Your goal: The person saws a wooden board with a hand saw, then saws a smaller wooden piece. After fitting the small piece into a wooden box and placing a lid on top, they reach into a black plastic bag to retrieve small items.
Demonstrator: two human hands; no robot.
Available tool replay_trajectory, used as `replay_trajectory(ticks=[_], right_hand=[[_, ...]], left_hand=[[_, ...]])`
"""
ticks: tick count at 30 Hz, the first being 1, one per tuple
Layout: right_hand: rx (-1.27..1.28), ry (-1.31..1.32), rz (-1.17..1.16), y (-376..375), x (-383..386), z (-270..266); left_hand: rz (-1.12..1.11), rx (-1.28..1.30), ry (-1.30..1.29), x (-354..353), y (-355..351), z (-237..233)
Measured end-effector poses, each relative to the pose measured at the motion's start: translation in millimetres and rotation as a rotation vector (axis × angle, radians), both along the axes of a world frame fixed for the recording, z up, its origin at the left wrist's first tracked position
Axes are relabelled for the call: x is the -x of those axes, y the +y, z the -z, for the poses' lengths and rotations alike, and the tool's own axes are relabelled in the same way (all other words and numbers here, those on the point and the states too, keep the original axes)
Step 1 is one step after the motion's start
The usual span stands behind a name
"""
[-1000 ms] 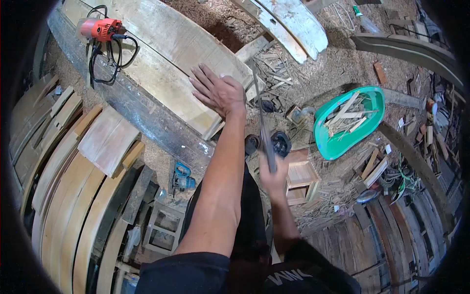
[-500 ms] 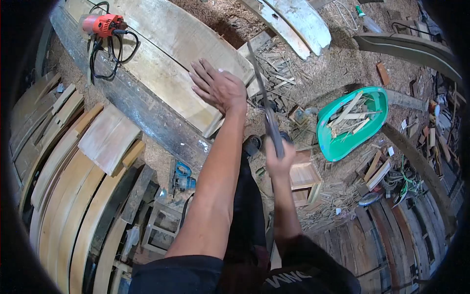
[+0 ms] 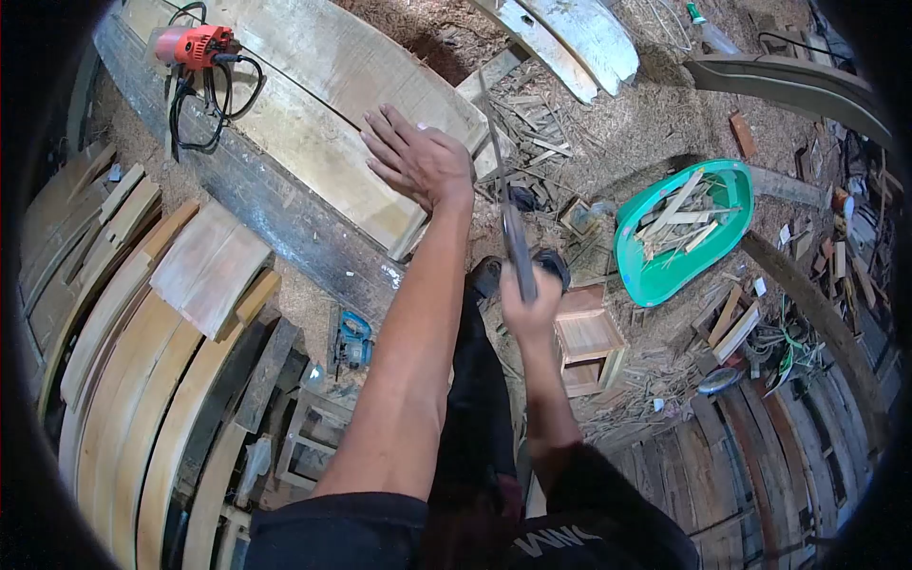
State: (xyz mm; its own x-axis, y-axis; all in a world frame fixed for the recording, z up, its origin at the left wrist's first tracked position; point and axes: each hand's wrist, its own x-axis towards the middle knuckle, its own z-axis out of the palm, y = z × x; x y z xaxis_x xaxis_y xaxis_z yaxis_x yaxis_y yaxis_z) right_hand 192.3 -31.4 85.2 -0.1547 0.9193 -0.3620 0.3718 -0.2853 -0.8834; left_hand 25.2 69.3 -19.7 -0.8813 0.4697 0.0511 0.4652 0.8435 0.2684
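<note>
My left hand [image 3: 425, 163] lies with its fingers spread on a pale wooden board [image 3: 313, 123], close to the board's right end. My right hand [image 3: 532, 296] is wrapped round the handle of a long, thin tool [image 3: 513, 223], which looks like a saw. Its blade points up and away, passing beside the end of the board; whether it touches the wood I cannot tell. Farther up the boards, at the left, rests a red power tool [image 3: 201, 47] with a black cord.
A green tub [image 3: 684, 233] of wood scraps stands at the right. Near my legs are a small wooden box [image 3: 584, 337] and a blue power tool [image 3: 353, 339]. Curved planks [image 3: 180, 399] are stacked at the left. Shavings cover the floor.
My right hand and the tool have shifted slightly left and toward the board's end. My left hand stays flat on the board, with the whole view slightly shifted.
</note>
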Motion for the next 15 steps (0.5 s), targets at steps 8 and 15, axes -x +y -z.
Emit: replay_trajectory(ticks=[8,15], right_hand=[[0.035,-0.020,0.027,21,18,36],[-0.083,-0.014,0.036,12,-1,24]], left_hand=[[0.007,0.003,0.008,0,-2,2],[-0.013,0.011,-0.016,-3,-6,-2]])
